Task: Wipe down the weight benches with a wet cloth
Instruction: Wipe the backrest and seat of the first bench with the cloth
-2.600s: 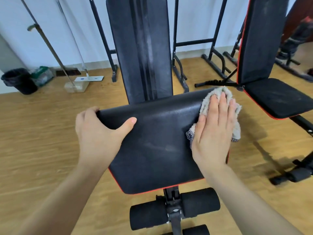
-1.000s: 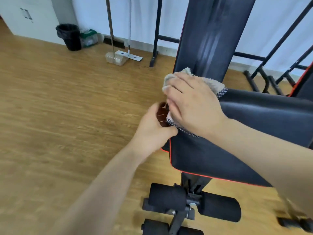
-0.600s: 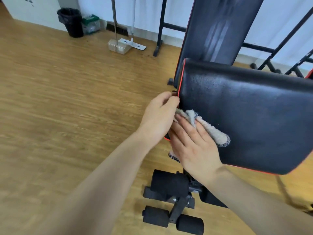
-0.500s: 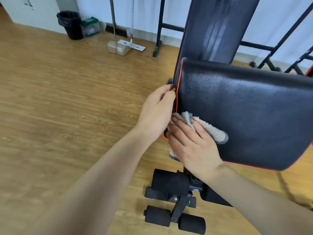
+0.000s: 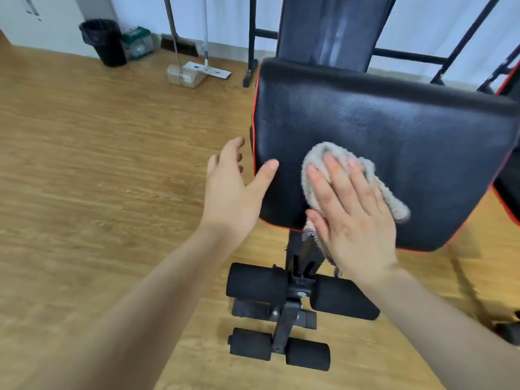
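Note:
The black, red-piped seat pad (image 5: 394,136) of a weight bench fills the middle right, with its upright backrest (image 5: 332,29) behind it. A beige fluffy cloth (image 5: 315,161) lies on the seat's near left part. My right hand (image 5: 351,215) presses flat on the cloth, fingers spread. My left hand (image 5: 233,190) is at the seat's left edge, thumb resting on the pad, fingers apart beside it. Part of the cloth hangs down past the seat's front edge under my right palm.
Black foam leg rollers (image 5: 259,280) sit below the seat on the bench frame. A second bench (image 5: 509,192) shows at the right edge. By the far wall stand a black bin (image 5: 104,40), a broom and dustpan (image 5: 183,74), a flat mop (image 5: 208,70) and black rack legs (image 5: 250,77). Wooden floor lies to the left.
My right hand has slid the cloth from the seat's left edge up onto its top surface and flattened on it. My left hand has let go of the edge grip and opened.

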